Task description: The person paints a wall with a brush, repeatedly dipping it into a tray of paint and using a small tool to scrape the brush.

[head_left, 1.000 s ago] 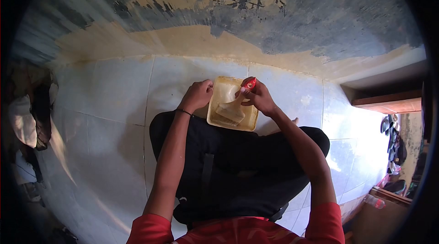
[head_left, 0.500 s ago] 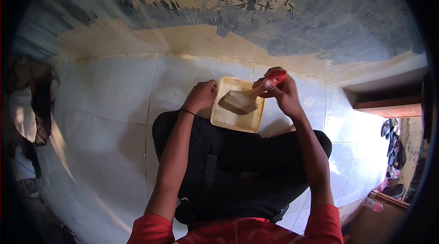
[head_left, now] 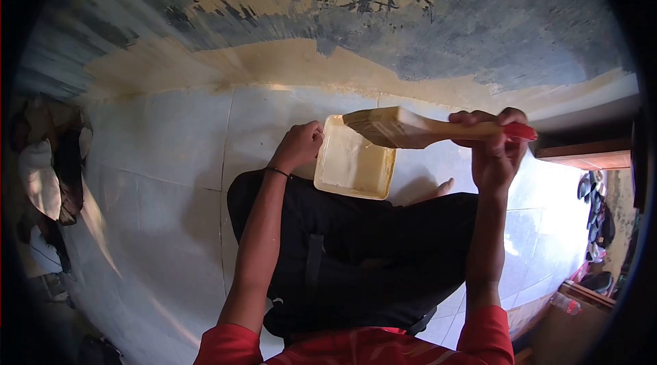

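A wide paintbrush [head_left: 404, 129] with a wooden handle and red tip is in my right hand [head_left: 496, 142], whose fingers wrap round the handle. Its bristles point left, above the upper right part of a cream plastic tub [head_left: 356, 190]. Pale paint coats the tub's inside. On the tub's upper left rim, my left hand [head_left: 301, 145] is closed, gripping the edge. The tub sits on the tiled floor in front of my crossed legs [head_left: 369, 249].
Ahead rises a wall [head_left: 445, 36] with worn grey paint and a cream band along its bottom. Bundled cloth [head_left: 41, 173] hangs at the far left. To the right are a wooden ledge [head_left: 588, 153], several dark items [head_left: 595, 207] and a plastic bottle [head_left: 567, 303].
My right hand has moved to the right with the paintbrush, lifting it out of the tub and levelling it. My left hand stays on the tub's rim.
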Available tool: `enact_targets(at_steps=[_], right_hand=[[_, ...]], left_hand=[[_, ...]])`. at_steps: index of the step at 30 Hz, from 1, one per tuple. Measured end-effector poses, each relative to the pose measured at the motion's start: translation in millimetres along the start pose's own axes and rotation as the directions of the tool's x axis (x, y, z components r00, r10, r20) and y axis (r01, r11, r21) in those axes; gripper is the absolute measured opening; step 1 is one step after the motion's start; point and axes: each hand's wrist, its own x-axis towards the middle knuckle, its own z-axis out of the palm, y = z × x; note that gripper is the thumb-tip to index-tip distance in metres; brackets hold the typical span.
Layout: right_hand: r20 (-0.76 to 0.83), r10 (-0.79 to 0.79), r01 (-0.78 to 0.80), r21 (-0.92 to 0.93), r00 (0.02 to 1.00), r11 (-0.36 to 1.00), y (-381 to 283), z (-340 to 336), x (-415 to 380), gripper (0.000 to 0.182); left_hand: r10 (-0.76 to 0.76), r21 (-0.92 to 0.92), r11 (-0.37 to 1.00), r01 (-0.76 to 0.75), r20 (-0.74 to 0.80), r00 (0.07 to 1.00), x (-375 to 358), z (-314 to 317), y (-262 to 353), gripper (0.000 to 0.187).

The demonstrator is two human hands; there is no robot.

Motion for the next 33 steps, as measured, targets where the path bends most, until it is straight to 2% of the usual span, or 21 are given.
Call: enact_targets(at_steps=[1, 3, 5, 7, 9, 12, 15, 19, 22, 24, 27, 29, 31, 33], right_hand=[[-0.004, 0.002, -0.002, 0.001, 1.000, 1.000, -2, -3, 0, 0.030], [-0.064, -0.076, 0.087, 0.189, 0.995, 0.978, -6, -7, 0, 0.032], [-0.055, -0.069, 0.080, 0.232, 0.996, 0.969, -13, -12, 0, 0.030], [-0.079, -0.078, 0.102, 0.367, 0.994, 0.925, -17, -17, -2, 0.029], [-0.062, -0.065, 0.084, 0.385, 0.996, 0.919, -21, -23, -2, 0.029], [-0.081, -0.051, 0.086, 0.522, 0.995, 0.849, -19, -29, -2, 0.028], [-0.080, -0.048, 0.087, 0.594, 0.996, 0.800, -20, -29, 1, 0.028], [-0.061, -0.059, 0.084, 0.627, 0.996, 0.774, -15, -30, 2, 0.027], [-0.081, -0.014, 0.060, 0.608, 0.997, 0.792, -10, -24, 1, 0.027], [-0.075, 0.010, 0.033, 0.549, 0.997, 0.835, -5, -19, 1, 0.025], [-0.051, 0.016, 0.008, 0.447, 0.999, 0.894, 1, -13, 0, 0.025], [-0.083, -0.007, 0.041, 0.404, 0.996, 0.914, 4, -4, 1, 0.028], [-0.125, 0.070, -0.045, 0.188, 0.990, 0.981, 1, 5, 1, 0.030], [-0.285, 0.213, -0.234, -0.041, 0.935, 0.971, 1, 23, 2, 0.032]], left_hand=[[-0.001, 0.001, 1.000, 0.001, 0.004, 1.000, 0, 0, 0, 0.017], [-0.021, 0.012, 1.000, 0.021, 0.017, 1.000, 1, 0, 1, 0.016], [-0.048, 0.014, 0.999, 0.048, 0.027, 0.998, -1, -2, 6, 0.017], [-0.075, 0.016, 0.997, 0.074, 0.035, 0.997, -1, -3, 8, 0.019], [-0.088, 0.056, 0.995, 0.086, 0.045, 0.995, 0, -3, 9, 0.020], [-0.034, 0.058, 0.998, 0.032, 0.026, 0.999, 0, -3, 7, 0.018], [-0.052, 0.066, 0.997, 0.049, 0.033, 0.998, 0, -3, 8, 0.018], [-0.072, 0.068, 0.995, 0.068, 0.047, 0.996, 1, -3, 7, 0.018], [-0.047, 0.051, 0.998, 0.045, 0.037, 0.998, 1, -5, 12, 0.019], [-0.148, 0.085, 0.986, 0.142, 0.078, 0.986, -1, -9, 21, 0.020], [-0.180, 0.162, 0.974, 0.161, 0.108, 0.978, -2, -15, 32, 0.020], [-0.146, 0.117, 0.984, 0.134, 0.104, 0.984, 0, -10, 18, 0.020], [-0.112, 0.073, 0.992, 0.105, 0.098, 0.989, 1, -7, 13, 0.020], [-0.116, 0.065, 0.992, 0.112, 0.063, 0.991, 1, -4, 10, 0.020]])
